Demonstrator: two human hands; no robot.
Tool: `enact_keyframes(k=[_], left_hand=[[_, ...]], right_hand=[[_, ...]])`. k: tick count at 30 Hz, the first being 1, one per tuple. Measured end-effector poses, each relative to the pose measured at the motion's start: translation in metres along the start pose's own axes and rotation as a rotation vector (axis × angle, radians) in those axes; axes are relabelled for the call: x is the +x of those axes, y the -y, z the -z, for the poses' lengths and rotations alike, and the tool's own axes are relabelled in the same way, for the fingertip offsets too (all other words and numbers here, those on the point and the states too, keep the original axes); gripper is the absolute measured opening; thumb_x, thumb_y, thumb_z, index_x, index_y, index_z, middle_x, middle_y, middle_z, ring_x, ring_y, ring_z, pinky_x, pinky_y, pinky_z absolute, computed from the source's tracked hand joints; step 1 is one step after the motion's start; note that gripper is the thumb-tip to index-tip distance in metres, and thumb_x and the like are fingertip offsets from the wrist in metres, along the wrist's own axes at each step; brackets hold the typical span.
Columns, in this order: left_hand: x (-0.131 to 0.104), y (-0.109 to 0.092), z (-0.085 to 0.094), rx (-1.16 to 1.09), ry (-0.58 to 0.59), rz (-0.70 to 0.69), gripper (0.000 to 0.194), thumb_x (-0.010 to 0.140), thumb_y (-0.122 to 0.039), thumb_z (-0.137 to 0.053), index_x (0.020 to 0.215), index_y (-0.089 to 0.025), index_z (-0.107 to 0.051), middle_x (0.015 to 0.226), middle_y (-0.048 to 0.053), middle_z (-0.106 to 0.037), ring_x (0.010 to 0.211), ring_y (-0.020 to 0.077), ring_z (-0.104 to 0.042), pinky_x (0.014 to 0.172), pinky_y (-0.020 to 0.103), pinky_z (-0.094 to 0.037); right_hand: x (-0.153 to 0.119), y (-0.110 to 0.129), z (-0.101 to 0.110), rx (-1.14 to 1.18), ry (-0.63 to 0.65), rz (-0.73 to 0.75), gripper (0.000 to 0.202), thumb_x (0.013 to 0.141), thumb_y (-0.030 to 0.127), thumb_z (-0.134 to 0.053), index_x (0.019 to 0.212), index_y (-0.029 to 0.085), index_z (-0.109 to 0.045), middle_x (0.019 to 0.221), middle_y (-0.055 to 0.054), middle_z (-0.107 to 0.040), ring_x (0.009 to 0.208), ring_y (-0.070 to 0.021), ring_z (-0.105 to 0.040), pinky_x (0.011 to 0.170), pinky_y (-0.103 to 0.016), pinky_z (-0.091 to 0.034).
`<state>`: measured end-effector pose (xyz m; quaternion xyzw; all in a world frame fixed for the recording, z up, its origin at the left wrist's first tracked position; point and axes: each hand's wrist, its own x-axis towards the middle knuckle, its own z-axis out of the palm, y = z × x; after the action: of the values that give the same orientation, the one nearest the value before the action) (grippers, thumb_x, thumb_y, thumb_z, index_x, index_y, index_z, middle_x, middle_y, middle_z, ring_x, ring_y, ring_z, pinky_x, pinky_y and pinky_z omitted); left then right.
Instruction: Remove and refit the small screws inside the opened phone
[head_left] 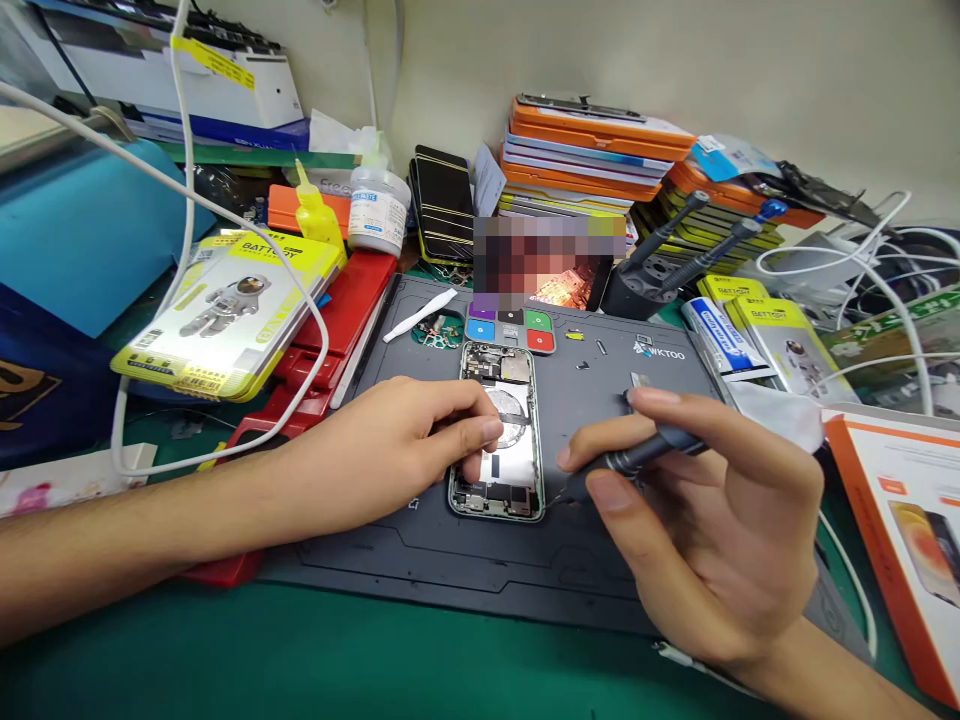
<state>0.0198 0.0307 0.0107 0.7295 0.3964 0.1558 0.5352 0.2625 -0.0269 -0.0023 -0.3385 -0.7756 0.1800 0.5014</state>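
Observation:
An opened smartphone [514, 478] lies on the dark grey work mat, its inner parts exposed, including a round coil and a dark strip. My left hand [442, 430] rests over the phone's left side. Its thumb and index finger are pinched together above the inside, and I cannot make out what, if anything, is between them. In my right hand [720, 520] is a dark screwdriver [637, 458], held at a slant like a pen. Its thin tip is close to the phone's lower right corner; whether it touches is too small to tell.
A coloured screw tray [540, 340], a white pry tool [420, 315] and small loose parts lie on the mat [420, 575]. Battery boxes [225, 310] and a paste jar [379, 210] stand left. A tool holder [637, 290] stands behind right. White cables [319, 350] loop at both sides.

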Motion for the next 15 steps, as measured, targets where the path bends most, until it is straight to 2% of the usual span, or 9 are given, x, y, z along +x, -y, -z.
enact_keyframes(k=[2, 6, 10, 13, 15], left_hand=[[0.000, -0.001, 0.000, 0.006, 0.002, 0.009, 0.031, 0.112, -0.040, -0.054, 0.090, -0.023, -0.068, 0.083, -0.007, -0.074, 0.076, 0.0123, -0.065, 0.073, 0.024, -0.046], [0.000, -0.002, 0.001, 0.017, -0.005, 0.029, 0.032, 0.111, -0.040, -0.054, 0.088, -0.023, -0.068, 0.081, -0.007, -0.073, 0.074, 0.0137, -0.064, 0.070, 0.026, -0.045], [0.001, -0.001, 0.001, -0.019, -0.025, 0.023, 0.034, 0.110, -0.043, -0.053, 0.086, -0.022, -0.065, 0.079, -0.005, -0.072, 0.072, 0.0149, -0.063, 0.068, 0.028, -0.044], [0.001, -0.001, 0.001, -0.037, -0.052, 0.036, 0.035, 0.110, -0.044, -0.052, 0.085, -0.022, -0.064, 0.079, -0.004, -0.070, 0.071, 0.0159, -0.062, 0.065, 0.029, -0.042], [0.001, -0.002, 0.001, -0.036, -0.059, 0.053, 0.035, 0.109, -0.044, -0.052, 0.084, -0.022, -0.063, 0.076, -0.004, -0.068, 0.070, 0.0163, -0.061, 0.065, 0.030, -0.042]], right_hand=[[0.000, -0.001, -0.002, 0.045, -0.028, -0.050, 0.070, 0.092, -0.006, -0.061, 0.154, 0.025, -0.054, 0.122, -0.011, -0.070, 0.087, -0.0182, -0.077, 0.062, -0.031, -0.065], [0.002, -0.002, -0.008, 0.097, -0.036, -0.109, 0.063, 0.097, -0.002, -0.060, 0.152, 0.027, -0.054, 0.112, -0.008, -0.071, 0.089, -0.0203, -0.077, 0.059, -0.031, -0.066], [0.002, 0.000, -0.012, 0.019, -0.028, -0.028, 0.073, 0.092, -0.005, -0.067, 0.155, 0.028, -0.053, 0.114, -0.007, -0.071, 0.091, -0.0212, -0.080, 0.069, -0.034, -0.071], [0.001, 0.003, -0.014, -0.093, 0.038, 0.010, 0.081, 0.092, -0.001, -0.071, 0.162, 0.030, -0.047, 0.112, -0.007, -0.076, 0.089, -0.0223, -0.081, 0.080, -0.038, -0.073], [0.000, 0.003, -0.015, -0.125, 0.065, 0.048, 0.079, 0.092, 0.002, -0.073, 0.162, 0.028, -0.047, 0.112, -0.009, -0.080, 0.086, -0.0233, -0.082, 0.083, -0.039, -0.073]])
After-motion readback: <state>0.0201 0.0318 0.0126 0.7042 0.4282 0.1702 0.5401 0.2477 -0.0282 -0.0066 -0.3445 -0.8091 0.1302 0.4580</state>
